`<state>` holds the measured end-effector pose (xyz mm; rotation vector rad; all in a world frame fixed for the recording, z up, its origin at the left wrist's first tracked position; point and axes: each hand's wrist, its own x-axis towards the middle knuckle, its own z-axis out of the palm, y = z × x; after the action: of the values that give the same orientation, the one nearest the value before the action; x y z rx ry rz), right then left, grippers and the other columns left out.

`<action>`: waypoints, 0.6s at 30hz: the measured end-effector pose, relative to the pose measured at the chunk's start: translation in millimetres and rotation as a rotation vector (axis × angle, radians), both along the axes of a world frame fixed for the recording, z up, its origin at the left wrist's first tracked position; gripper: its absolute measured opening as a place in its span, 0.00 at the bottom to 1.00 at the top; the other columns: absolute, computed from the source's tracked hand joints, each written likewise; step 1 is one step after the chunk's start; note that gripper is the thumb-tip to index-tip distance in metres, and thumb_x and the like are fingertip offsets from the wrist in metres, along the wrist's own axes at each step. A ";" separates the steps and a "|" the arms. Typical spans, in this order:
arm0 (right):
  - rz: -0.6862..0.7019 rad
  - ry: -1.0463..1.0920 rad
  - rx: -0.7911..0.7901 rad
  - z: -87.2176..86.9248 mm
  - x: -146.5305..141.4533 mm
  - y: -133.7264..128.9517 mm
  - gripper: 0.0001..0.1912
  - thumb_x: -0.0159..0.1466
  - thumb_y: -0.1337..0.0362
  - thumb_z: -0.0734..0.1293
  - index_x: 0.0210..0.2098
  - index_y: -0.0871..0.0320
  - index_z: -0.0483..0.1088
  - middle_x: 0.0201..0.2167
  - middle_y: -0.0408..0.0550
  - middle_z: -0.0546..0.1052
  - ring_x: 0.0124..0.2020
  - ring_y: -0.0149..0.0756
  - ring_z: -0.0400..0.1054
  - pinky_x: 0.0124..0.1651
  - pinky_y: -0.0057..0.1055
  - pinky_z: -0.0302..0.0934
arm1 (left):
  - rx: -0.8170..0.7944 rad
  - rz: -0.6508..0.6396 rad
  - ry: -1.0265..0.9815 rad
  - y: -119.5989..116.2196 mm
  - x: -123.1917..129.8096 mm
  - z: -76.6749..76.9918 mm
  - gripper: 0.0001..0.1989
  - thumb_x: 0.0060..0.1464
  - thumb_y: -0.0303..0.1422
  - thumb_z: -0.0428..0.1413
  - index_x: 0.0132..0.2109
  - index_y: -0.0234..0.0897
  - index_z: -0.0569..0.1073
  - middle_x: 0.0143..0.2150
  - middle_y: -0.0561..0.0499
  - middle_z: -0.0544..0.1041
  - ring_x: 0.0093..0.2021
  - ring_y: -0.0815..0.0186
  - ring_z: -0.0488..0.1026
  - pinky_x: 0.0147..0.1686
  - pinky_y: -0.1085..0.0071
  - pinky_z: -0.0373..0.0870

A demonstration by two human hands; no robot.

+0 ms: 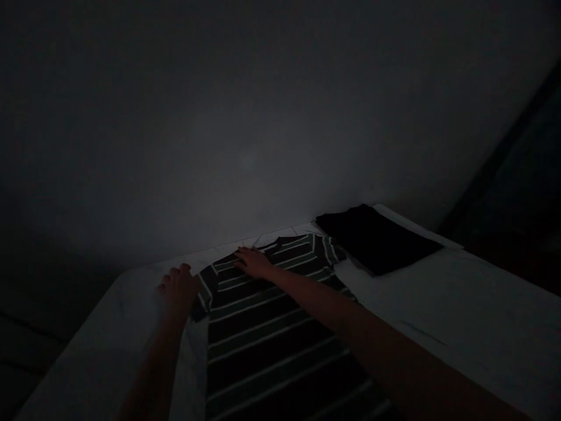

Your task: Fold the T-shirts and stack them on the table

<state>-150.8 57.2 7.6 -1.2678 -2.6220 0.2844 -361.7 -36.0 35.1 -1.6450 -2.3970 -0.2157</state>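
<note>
A dark short-sleeved T-shirt with green bands and thin pale stripes lies spread on a white, marble-patterned table, its collar toward the wall. My right hand rests flat on the shirt between the collar and the left shoulder, fingers stretched out. Beside the left sleeve's hem is my left hand, its fingers bent and slightly apart. Its thumb is hidden, and whether it touches the sleeve is hard to see in the dim light. My right forearm covers part of the shirt's right side.
Folded black cloth lies at the back right of the table, with a flat white edge of something showing behind it. A plain grey wall rises along the table's far side. Everything is very dim.
</note>
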 end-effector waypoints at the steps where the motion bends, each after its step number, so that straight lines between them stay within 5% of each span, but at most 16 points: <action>1: -0.063 -0.005 0.021 6.5 19.7 4.8 0.23 0.73 0.53 0.55 0.63 0.51 0.63 0.65 0.45 0.66 0.65 0.33 0.58 0.68 0.31 0.47 | 0.001 -0.030 0.002 2.8 14.4 3.2 0.19 0.60 0.36 0.48 0.54 0.33 0.70 0.52 0.33 0.73 0.53 0.43 0.71 0.47 0.51 0.68; 4: -0.289 -0.059 0.039 24.4 99.5 20.9 0.19 0.72 0.61 0.55 0.58 0.55 0.69 0.57 0.51 0.74 0.58 0.38 0.67 0.61 0.34 0.57 | -0.081 -0.266 -0.051 11.4 77.7 9.3 0.18 0.60 0.34 0.50 0.55 0.35 0.71 0.54 0.37 0.73 0.55 0.47 0.71 0.51 0.52 0.68; 8: -0.538 -0.158 0.015 37.6 209.9 37.1 0.17 0.69 0.67 0.59 0.54 0.67 0.71 0.53 0.68 0.74 0.56 0.49 0.68 0.56 0.41 0.62 | -0.138 -0.627 -0.168 17.5 198.5 2.5 0.18 0.61 0.32 0.52 0.57 0.34 0.71 0.58 0.38 0.73 0.58 0.52 0.71 0.55 0.56 0.67; 10: -0.566 -0.194 -0.020 37.1 245.5 40.0 0.16 0.69 0.63 0.62 0.52 0.66 0.72 0.52 0.64 0.75 0.54 0.47 0.70 0.55 0.43 0.64 | -0.150 -0.726 -0.214 17.4 260.9 -8.2 0.19 0.61 0.35 0.52 0.57 0.31 0.71 0.57 0.36 0.73 0.58 0.51 0.70 0.56 0.56 0.67; 14: -0.529 -0.225 -0.072 28.6 270.2 43.0 0.16 0.68 0.56 0.65 0.50 0.60 0.71 0.51 0.52 0.75 0.51 0.41 0.71 0.54 0.46 0.66 | -0.079 -0.619 -0.299 11.8 351.6 -39.1 0.27 0.62 0.38 0.51 0.63 0.26 0.65 0.65 0.29 0.64 0.66 0.44 0.61 0.63 0.47 0.59; 18: -0.533 -0.219 -0.084 24.0 267.4 52.2 0.14 0.69 0.59 0.64 0.48 0.62 0.73 0.49 0.57 0.77 0.51 0.43 0.72 0.51 0.36 0.66 | 0.020 -0.594 -0.310 5.3 380.0 -64.9 0.31 0.62 0.40 0.48 0.66 0.23 0.62 0.69 0.28 0.56 0.70 0.41 0.52 0.66 0.43 0.50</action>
<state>116.6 109.4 31.6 -2.0595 -2.3281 0.1701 18.3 -30.7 -29.9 -2.4245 -2.0056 -0.6284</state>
